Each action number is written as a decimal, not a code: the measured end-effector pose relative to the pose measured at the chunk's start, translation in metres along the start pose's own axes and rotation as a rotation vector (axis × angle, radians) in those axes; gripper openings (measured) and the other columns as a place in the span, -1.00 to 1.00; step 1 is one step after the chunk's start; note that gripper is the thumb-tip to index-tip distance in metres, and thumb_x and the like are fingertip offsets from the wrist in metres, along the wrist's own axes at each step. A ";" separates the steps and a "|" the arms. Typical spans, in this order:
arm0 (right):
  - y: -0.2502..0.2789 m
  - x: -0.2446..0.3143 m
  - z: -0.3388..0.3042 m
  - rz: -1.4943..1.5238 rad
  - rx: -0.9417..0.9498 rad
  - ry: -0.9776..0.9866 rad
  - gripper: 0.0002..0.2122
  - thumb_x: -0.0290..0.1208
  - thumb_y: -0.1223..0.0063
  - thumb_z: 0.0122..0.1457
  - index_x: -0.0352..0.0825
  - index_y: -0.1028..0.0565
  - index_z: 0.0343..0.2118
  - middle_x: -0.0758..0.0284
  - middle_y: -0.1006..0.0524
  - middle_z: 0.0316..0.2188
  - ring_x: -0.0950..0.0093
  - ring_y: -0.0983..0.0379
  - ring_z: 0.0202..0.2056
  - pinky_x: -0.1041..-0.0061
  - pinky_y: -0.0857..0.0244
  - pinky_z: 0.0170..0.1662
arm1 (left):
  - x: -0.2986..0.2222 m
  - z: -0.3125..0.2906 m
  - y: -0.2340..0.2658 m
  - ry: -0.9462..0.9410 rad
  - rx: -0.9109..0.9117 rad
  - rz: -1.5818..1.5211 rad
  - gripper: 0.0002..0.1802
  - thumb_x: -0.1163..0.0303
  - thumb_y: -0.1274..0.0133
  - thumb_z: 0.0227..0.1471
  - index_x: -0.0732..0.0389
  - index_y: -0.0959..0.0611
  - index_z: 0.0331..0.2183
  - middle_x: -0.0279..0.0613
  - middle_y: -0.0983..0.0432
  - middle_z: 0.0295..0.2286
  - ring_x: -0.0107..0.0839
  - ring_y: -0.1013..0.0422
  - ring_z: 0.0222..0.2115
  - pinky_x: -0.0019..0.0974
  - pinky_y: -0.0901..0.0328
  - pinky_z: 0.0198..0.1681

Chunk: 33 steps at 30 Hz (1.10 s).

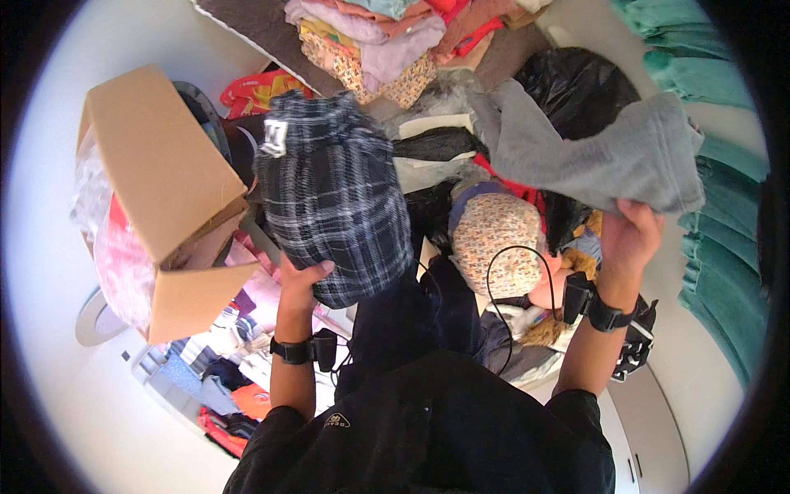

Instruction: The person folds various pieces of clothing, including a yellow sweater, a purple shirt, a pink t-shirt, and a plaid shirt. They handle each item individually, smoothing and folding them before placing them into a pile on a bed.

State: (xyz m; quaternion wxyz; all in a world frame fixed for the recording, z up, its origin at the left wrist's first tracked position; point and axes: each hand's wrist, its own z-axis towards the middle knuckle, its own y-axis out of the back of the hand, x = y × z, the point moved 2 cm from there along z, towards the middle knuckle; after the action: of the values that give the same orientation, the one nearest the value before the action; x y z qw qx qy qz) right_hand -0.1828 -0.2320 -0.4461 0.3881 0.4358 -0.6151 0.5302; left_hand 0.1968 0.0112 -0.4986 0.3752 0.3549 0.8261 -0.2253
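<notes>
My left hand (pixel 303 281) is closed on the near edge of a black-and-white plaid garment (pixel 337 202), folded or rolled into a bundle with a white patch near its far left corner. Held up at the right, a soft grey fleece-like garment (pixel 568 156) stretches from my right hand (pixel 638 235) toward the middle. The fingers of that hand pinch its near right corner, and they are partly hidden by the cloth. Between my arms lies a rounded speckled cloth bundle (pixel 498 243).
An open cardboard box (pixel 156 165) stands at the left. Stacked folded clothes (pixel 378 41) lie at the far side, close to a black plastic bag (pixel 576 86). Green curtains (pixel 724 255) hang along the right. A thin black cable (pixel 494 309) loops near my right wrist.
</notes>
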 end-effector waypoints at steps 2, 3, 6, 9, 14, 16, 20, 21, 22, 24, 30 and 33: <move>0.007 0.041 -0.021 0.045 0.169 0.041 -0.40 -0.62 0.07 -0.17 -0.44 -0.27 0.09 0.18 -0.39 0.01 0.22 -0.30 0.07 0.20 -0.08 0.20 | -0.003 -0.029 -0.001 -0.180 -0.066 -0.035 -0.19 0.58 -0.18 -0.40 0.34 -0.38 0.04 -0.14 -0.47 -0.11 -0.26 -0.41 -0.10 -0.20 -0.24 0.07; 0.010 0.060 -0.034 0.069 0.250 0.076 -0.39 -0.62 0.08 -0.17 -0.44 -0.27 0.09 0.18 -0.38 0.02 0.22 -0.30 0.07 0.19 -0.09 0.19 | -0.011 -0.050 -0.003 -0.257 -0.122 -0.036 -0.18 0.58 -0.18 -0.39 0.34 -0.37 0.05 -0.14 -0.47 -0.10 -0.25 -0.40 -0.08 -0.20 -0.22 0.08; 0.023 0.101 -0.062 0.155 0.534 0.131 -0.39 -0.60 0.06 -0.18 -0.44 -0.27 0.09 0.17 -0.39 0.02 0.20 -0.30 0.07 0.18 -0.10 0.18 | -0.019 -0.103 -0.001 -0.420 -0.257 -0.138 -0.20 0.64 -0.15 -0.35 0.34 -0.35 0.07 -0.10 -0.46 -0.09 -0.21 -0.38 -0.05 -0.17 -0.19 0.12; 0.023 0.131 -0.090 0.256 0.693 0.127 -0.38 -0.56 0.06 -0.19 -0.45 -0.27 0.09 0.14 -0.39 0.01 0.16 -0.30 0.07 0.18 -0.11 0.17 | -0.034 -0.155 -0.009 -0.589 -0.258 -0.207 -0.28 0.69 -0.12 -0.26 0.37 -0.35 0.05 -0.06 -0.45 -0.08 -0.23 -0.41 -0.09 -0.23 -0.23 0.08; -0.004 0.165 -0.147 0.096 0.586 0.067 -0.24 -0.52 0.08 -0.35 -0.48 -0.23 0.14 0.08 -0.37 0.06 0.11 -0.30 0.08 0.21 -0.14 0.18 | -0.035 -0.216 0.003 -0.806 -0.311 -0.167 -0.29 0.74 -0.17 -0.24 0.35 -0.37 0.04 -0.09 -0.46 -0.08 -0.30 -0.42 -0.11 -0.28 -0.27 0.04; -0.016 0.171 -0.174 0.104 0.666 -0.036 -0.19 -0.49 0.08 -0.39 -0.48 -0.20 0.16 0.06 -0.37 0.07 0.10 -0.29 0.09 0.20 -0.16 0.18 | -0.035 -0.235 0.002 -0.843 -0.288 -0.181 -0.38 0.74 -0.18 -0.22 0.36 -0.44 -0.02 -0.13 -0.50 -0.14 -0.34 -0.45 -0.15 -0.30 -0.30 -0.01; -0.050 0.153 -0.230 0.186 0.841 -0.307 -0.15 -0.48 0.08 -0.41 -0.46 -0.17 0.19 0.06 -0.36 0.09 0.12 -0.30 0.11 0.20 -0.17 0.19 | -0.024 -0.281 -0.011 -0.863 -0.289 -0.114 -0.64 0.64 -0.22 -0.18 0.36 -0.59 -0.22 -0.20 -0.59 -0.32 -0.44 -0.49 -0.35 -0.37 -0.36 -0.17; -0.062 0.148 -0.248 0.186 0.860 -0.337 -0.18 -0.50 0.07 -0.39 -0.46 -0.20 0.17 0.08 -0.38 0.08 0.15 -0.31 0.10 0.22 -0.17 0.18 | -0.012 -0.288 -0.010 -0.816 -0.255 -0.061 -0.69 0.62 -0.23 -0.20 0.34 -0.62 -0.27 -0.23 -0.60 -0.36 -0.49 -0.48 -0.38 -0.40 -0.34 -0.21; -0.074 0.143 -0.267 0.187 0.882 -0.366 -0.21 -0.52 0.06 -0.37 -0.46 -0.23 0.15 0.10 -0.39 0.06 0.17 -0.32 0.09 0.24 -0.17 0.18 | -0.002 -0.302 -0.012 -0.804 -0.275 -0.017 -0.70 0.60 -0.23 -0.21 0.34 -0.63 -0.29 -0.25 -0.60 -0.38 -0.51 -0.47 -0.39 -0.40 -0.34 -0.22; -0.093 0.128 -0.300 0.162 0.906 -0.379 -0.42 -0.59 0.04 -0.21 -0.45 -0.34 0.04 0.18 -0.48 -0.05 0.28 -0.38 0.00 0.30 -0.18 0.13 | 0.016 -0.326 -0.012 -0.762 -0.316 0.050 -0.70 0.58 -0.23 -0.22 0.35 -0.62 -0.31 -0.26 -0.60 -0.39 -0.55 -0.45 -0.39 -0.40 -0.34 -0.25; -0.125 0.113 -0.399 0.116 1.037 -0.250 -0.70 -0.56 -0.01 0.08 -0.41 -0.44 -0.08 0.28 -0.52 -0.14 0.47 -0.43 -0.13 0.48 -0.22 0.01 | 0.072 -0.396 0.019 -0.808 -0.254 -0.260 -0.71 0.62 -0.17 -0.18 0.37 -0.59 -0.28 -0.28 -0.59 -0.36 -0.56 -0.45 -0.36 -0.40 -0.35 -0.25; -0.122 0.113 -0.458 -0.064 0.945 -0.103 -0.72 -0.51 -0.05 0.11 -0.43 -0.44 -0.10 0.28 -0.53 -0.17 0.50 -0.44 -0.17 0.50 -0.23 0.01 | 0.105 -0.438 0.046 -0.862 -0.224 -0.356 -0.69 0.66 -0.15 -0.21 0.38 -0.60 -0.28 -0.28 -0.59 -0.36 -0.55 -0.46 -0.36 -0.40 -0.35 -0.24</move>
State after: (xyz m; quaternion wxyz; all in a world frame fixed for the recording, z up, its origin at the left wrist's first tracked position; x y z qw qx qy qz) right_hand -0.0957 0.2010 -0.2391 0.1324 0.6089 -0.3113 0.7175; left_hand -0.0193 0.3646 -0.3152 0.6751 0.0395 0.6625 -0.3221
